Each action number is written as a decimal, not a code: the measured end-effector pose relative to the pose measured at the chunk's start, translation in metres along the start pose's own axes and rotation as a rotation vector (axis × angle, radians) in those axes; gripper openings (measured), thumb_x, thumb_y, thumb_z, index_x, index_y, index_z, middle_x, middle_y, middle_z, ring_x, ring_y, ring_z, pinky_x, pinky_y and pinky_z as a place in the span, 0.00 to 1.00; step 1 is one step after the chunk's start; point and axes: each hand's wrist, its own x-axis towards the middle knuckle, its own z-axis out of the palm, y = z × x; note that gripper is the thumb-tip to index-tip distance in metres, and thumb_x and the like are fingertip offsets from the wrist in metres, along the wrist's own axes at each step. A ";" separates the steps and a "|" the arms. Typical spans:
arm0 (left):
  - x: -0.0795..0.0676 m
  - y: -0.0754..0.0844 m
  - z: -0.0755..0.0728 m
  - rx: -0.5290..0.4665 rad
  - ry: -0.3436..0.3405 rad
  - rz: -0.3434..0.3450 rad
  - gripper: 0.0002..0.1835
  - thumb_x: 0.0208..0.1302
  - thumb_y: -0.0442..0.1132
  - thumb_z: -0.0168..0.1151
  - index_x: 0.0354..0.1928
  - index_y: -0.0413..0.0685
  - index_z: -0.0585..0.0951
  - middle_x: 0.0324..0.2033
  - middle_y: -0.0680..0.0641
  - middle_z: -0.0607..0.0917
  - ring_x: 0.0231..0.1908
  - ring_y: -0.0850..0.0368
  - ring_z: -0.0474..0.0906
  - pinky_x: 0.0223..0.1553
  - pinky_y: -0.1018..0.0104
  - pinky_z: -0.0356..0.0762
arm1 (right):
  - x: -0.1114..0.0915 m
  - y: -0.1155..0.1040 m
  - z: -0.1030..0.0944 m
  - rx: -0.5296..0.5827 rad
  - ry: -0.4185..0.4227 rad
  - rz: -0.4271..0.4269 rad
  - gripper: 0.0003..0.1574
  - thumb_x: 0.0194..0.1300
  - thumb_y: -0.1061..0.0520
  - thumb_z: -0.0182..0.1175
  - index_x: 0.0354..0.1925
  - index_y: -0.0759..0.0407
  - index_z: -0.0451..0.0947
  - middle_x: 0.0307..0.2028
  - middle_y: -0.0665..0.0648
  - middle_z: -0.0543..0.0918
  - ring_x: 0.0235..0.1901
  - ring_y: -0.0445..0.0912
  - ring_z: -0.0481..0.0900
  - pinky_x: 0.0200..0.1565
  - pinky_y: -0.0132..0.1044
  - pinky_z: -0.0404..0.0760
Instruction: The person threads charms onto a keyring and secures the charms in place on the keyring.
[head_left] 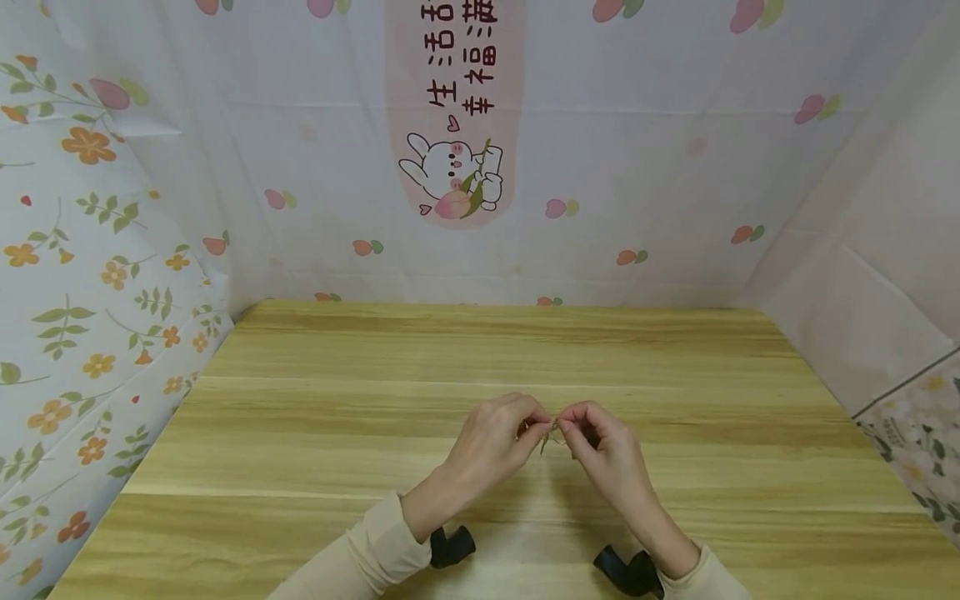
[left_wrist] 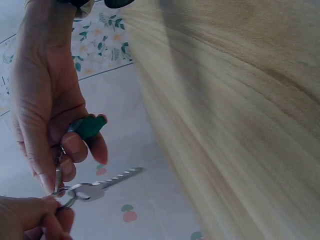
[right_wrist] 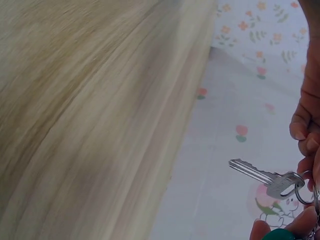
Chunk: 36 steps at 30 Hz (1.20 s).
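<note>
In the head view, my left hand [head_left: 491,433] and right hand [head_left: 607,450] meet fingertip to fingertip above the table. A silver key [left_wrist: 97,190] with a toothed blade hangs on a metal split ring [right_wrist: 303,192] between them. My left thumb and fingers pinch the ring at the key's head. On the other side, my right fingertips pinch the ring near a short metal chain [left_wrist: 59,157]. A green fob [left_wrist: 91,127] sits within the curled fingers of the right hand. In the right wrist view only its top edge shows at the bottom.
The wood-grain table [head_left: 337,350] spreads under both hands. Black wrist mounts [head_left: 453,547] sit at both cuffs. A printed cloth [head_left: 315,150] hangs at the back, with floral cloth [head_left: 97,317] along the left side and more cloth on the right.
</note>
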 end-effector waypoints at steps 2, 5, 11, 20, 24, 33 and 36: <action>0.000 -0.001 0.000 -0.020 0.024 0.002 0.02 0.57 0.35 0.67 0.28 0.49 0.83 0.25 0.54 0.82 0.24 0.69 0.73 0.25 0.84 0.67 | 0.001 -0.002 -0.001 0.037 -0.006 0.051 0.06 0.61 0.70 0.59 0.30 0.62 0.77 0.18 0.49 0.73 0.16 0.33 0.66 0.15 0.28 0.67; -0.001 -0.001 0.001 -0.027 0.045 0.012 0.03 0.58 0.36 0.66 0.28 0.49 0.83 0.25 0.54 0.82 0.24 0.68 0.74 0.26 0.83 0.68 | 0.001 -0.004 -0.002 0.062 -0.012 0.101 0.04 0.62 0.68 0.58 0.31 0.62 0.77 0.19 0.51 0.74 0.15 0.34 0.67 0.15 0.29 0.67; 0.001 0.001 -0.001 0.054 0.014 0.053 0.02 0.56 0.34 0.67 0.29 0.48 0.83 0.26 0.54 0.83 0.24 0.67 0.76 0.25 0.84 0.68 | 0.001 -0.002 -0.002 -0.051 0.000 -0.055 0.10 0.58 0.72 0.60 0.29 0.59 0.77 0.19 0.45 0.73 0.18 0.32 0.65 0.17 0.25 0.66; 0.000 0.001 -0.002 -0.020 0.029 0.024 0.02 0.57 0.34 0.66 0.29 0.48 0.83 0.25 0.54 0.83 0.23 0.68 0.73 0.25 0.84 0.67 | 0.000 -0.002 -0.001 -0.023 0.013 -0.031 0.09 0.58 0.72 0.60 0.31 0.60 0.77 0.18 0.47 0.73 0.16 0.32 0.64 0.15 0.26 0.65; 0.000 0.001 -0.003 -0.046 0.031 0.009 0.02 0.58 0.34 0.66 0.29 0.48 0.83 0.26 0.53 0.83 0.24 0.68 0.74 0.26 0.84 0.68 | 0.000 -0.002 -0.002 -0.002 0.009 0.015 0.07 0.60 0.71 0.59 0.31 0.62 0.77 0.17 0.47 0.72 0.16 0.32 0.64 0.15 0.27 0.65; 0.000 0.004 -0.005 0.064 -0.043 0.038 0.02 0.58 0.34 0.66 0.29 0.47 0.83 0.26 0.52 0.84 0.24 0.67 0.77 0.24 0.86 0.67 | 0.000 -0.001 -0.001 -0.207 0.017 -0.196 0.15 0.51 0.76 0.64 0.28 0.58 0.76 0.24 0.47 0.78 0.22 0.30 0.70 0.20 0.20 0.68; 0.000 0.004 -0.006 0.048 -0.034 0.021 0.02 0.58 0.35 0.66 0.29 0.48 0.83 0.25 0.53 0.83 0.23 0.67 0.75 0.23 0.84 0.66 | 0.000 -0.002 0.000 -0.179 0.021 -0.179 0.14 0.52 0.75 0.63 0.29 0.58 0.77 0.24 0.47 0.78 0.22 0.31 0.70 0.20 0.21 0.69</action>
